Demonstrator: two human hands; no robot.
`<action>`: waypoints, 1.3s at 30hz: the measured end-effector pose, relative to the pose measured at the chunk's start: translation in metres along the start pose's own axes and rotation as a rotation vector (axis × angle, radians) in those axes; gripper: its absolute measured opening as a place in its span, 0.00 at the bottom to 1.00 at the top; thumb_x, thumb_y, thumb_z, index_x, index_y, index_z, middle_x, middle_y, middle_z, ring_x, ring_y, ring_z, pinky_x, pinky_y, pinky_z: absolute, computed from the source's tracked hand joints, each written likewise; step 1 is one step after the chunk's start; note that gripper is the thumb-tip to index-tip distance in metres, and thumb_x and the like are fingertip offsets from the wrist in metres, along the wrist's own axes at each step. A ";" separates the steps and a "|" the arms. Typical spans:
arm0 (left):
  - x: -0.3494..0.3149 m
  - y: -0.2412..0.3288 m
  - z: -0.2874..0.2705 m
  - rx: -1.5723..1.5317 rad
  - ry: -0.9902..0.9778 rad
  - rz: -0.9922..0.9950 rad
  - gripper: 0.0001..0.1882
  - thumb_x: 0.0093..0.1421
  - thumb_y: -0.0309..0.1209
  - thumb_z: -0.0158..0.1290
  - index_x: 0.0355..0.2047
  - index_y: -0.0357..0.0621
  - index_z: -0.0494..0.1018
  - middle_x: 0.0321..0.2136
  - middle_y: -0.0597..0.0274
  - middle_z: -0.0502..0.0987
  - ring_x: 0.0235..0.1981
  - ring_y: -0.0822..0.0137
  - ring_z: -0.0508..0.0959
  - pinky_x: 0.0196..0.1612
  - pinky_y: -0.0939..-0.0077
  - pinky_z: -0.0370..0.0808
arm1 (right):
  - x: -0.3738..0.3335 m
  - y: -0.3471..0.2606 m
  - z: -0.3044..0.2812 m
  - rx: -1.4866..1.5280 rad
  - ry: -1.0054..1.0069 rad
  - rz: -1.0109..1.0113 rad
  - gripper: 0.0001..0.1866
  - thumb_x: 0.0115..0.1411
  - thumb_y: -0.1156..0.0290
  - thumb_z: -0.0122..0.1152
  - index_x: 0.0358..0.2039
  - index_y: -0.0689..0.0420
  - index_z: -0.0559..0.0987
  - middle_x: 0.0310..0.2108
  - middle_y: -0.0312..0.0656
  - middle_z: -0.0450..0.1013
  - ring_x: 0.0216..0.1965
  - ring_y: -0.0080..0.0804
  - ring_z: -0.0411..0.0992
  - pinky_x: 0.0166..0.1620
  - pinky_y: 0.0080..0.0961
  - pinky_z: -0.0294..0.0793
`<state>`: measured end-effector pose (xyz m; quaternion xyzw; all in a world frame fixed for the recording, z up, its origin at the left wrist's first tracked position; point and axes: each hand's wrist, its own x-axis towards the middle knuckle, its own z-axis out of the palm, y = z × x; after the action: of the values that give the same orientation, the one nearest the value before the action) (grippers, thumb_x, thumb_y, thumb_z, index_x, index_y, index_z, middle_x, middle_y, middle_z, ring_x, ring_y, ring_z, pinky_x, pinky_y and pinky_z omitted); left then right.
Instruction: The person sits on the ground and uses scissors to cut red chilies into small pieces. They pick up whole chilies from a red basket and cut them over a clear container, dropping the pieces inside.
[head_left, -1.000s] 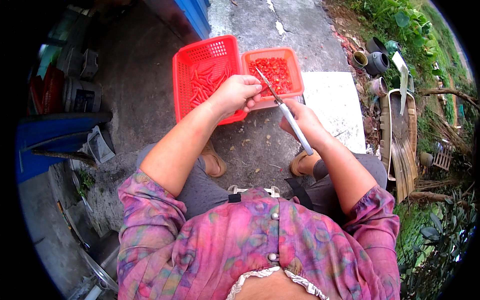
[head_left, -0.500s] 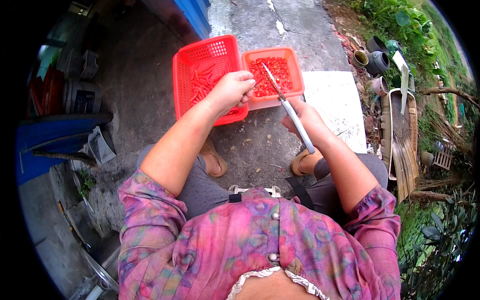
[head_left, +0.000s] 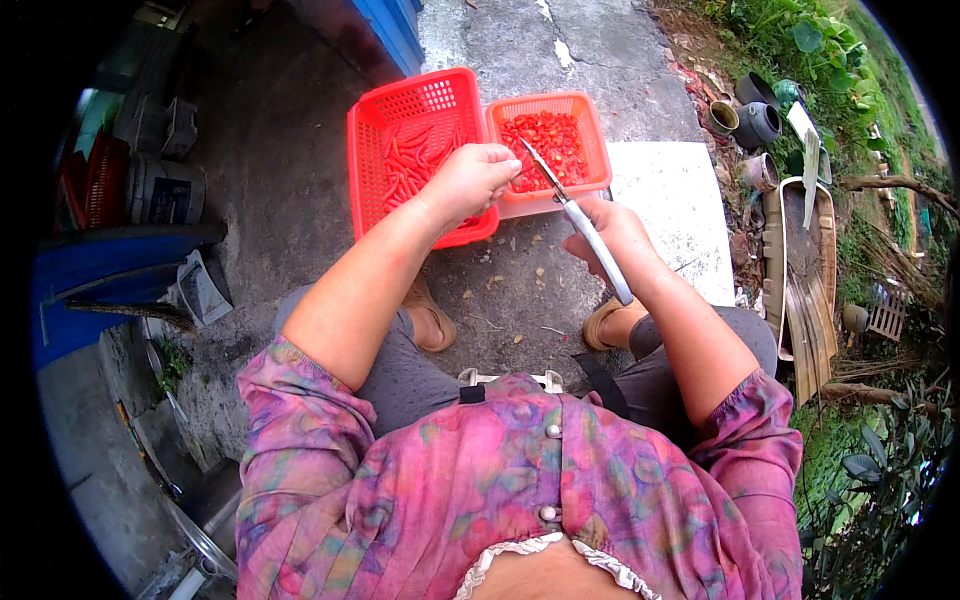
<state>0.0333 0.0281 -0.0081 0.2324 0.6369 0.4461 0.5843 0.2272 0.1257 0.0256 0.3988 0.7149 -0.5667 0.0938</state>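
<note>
My right hand (head_left: 622, 236) grips a pair of scissors with pale grey handles (head_left: 598, 248). Their blades point up and to the left, above an orange basket (head_left: 603, 150) of cut red chili pieces (head_left: 560, 142). Close to the blade tips, my left hand (head_left: 472, 182) is closed in a pinch; whatever its fingertips hold is too small to make out. Beneath that hand stands a larger red basket (head_left: 362, 190), with whole red chilies (head_left: 405, 160) lying in it. My left hand and wrist hide part of those chilies.
A white board (head_left: 680, 205) lies on the concrete right of the orange basket. My sandalled feet rest on the ground behind the baskets. Several pots (head_left: 757, 125) and a long trough (head_left: 775, 260) line the planted right side. At left are a bucket (head_left: 172, 195) and a grey plastic piece (head_left: 203, 290).
My left hand has shifted slightly right, its fingertips now nearer the scissor blades. The scissors seem a little more closed and have moved slightly down. Both baskets stay put.
</note>
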 end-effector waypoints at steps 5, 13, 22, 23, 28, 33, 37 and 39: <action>-0.002 0.003 0.004 -0.017 0.094 -0.020 0.08 0.63 0.29 0.44 0.29 0.42 0.70 0.14 0.74 0.66 0.12 0.82 0.63 0.15 0.88 0.60 | 0.007 0.015 0.001 -0.032 0.007 -0.100 0.16 0.46 0.75 0.61 0.38 0.60 0.74 0.22 0.46 0.73 0.24 0.34 0.74 0.28 0.31 0.71; -0.003 -0.001 0.010 0.030 0.030 -0.006 0.07 0.63 0.28 0.44 0.30 0.41 0.70 0.15 0.72 0.68 0.11 0.81 0.65 0.14 0.88 0.62 | 0.006 0.015 0.005 -0.097 0.014 -0.169 0.17 0.45 0.73 0.60 0.39 0.59 0.74 0.23 0.48 0.74 0.26 0.35 0.75 0.30 0.31 0.71; 0.003 -0.007 0.003 0.081 0.040 0.054 0.07 0.62 0.29 0.45 0.28 0.44 0.70 0.14 0.73 0.67 0.11 0.82 0.64 0.13 0.88 0.61 | 0.000 -0.002 0.001 -0.085 -0.017 0.018 0.16 0.46 0.73 0.62 0.38 0.61 0.75 0.18 0.44 0.72 0.19 0.28 0.72 0.23 0.26 0.69; 0.003 -0.007 0.003 0.068 0.061 0.043 0.07 0.62 0.29 0.45 0.28 0.44 0.70 0.15 0.73 0.67 0.12 0.82 0.65 0.14 0.88 0.61 | 0.001 0.001 0.001 -0.037 -0.009 0.009 0.17 0.47 0.73 0.62 0.39 0.61 0.74 0.20 0.45 0.72 0.20 0.28 0.72 0.24 0.26 0.70; 0.004 -0.010 0.014 0.005 0.116 0.016 0.06 0.62 0.29 0.46 0.30 0.41 0.69 0.17 0.71 0.70 0.13 0.80 0.68 0.14 0.87 0.64 | 0.011 0.023 0.002 -0.055 -0.013 -0.069 0.20 0.47 0.73 0.63 0.43 0.60 0.72 0.27 0.48 0.74 0.26 0.32 0.74 0.29 0.29 0.71; 0.001 -0.006 0.023 0.094 0.049 -0.009 0.09 0.61 0.30 0.46 0.25 0.41 0.69 0.14 0.71 0.67 0.12 0.80 0.66 0.14 0.84 0.64 | 0.013 0.029 0.007 -0.142 0.002 -0.126 0.20 0.47 0.73 0.63 0.42 0.59 0.72 0.27 0.46 0.74 0.27 0.34 0.74 0.30 0.30 0.71; 0.005 -0.015 0.020 0.099 0.047 0.034 0.11 0.62 0.32 0.45 0.23 0.42 0.68 0.13 0.72 0.65 0.11 0.80 0.64 0.14 0.84 0.62 | 0.012 0.023 0.005 -0.072 -0.032 -0.058 0.17 0.47 0.74 0.63 0.40 0.59 0.73 0.24 0.43 0.73 0.22 0.29 0.72 0.26 0.27 0.69; 0.007 -0.018 0.019 0.098 0.067 0.062 0.13 0.62 0.33 0.46 0.22 0.43 0.68 0.13 0.72 0.65 0.11 0.79 0.63 0.14 0.84 0.61 | 0.010 0.018 0.004 -0.039 -0.042 0.009 0.16 0.48 0.75 0.63 0.39 0.59 0.74 0.21 0.41 0.72 0.19 0.26 0.70 0.22 0.26 0.68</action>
<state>0.0535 0.0308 -0.0255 0.2653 0.6697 0.4396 0.5365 0.2312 0.1277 0.0054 0.3880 0.7218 -0.5606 0.1192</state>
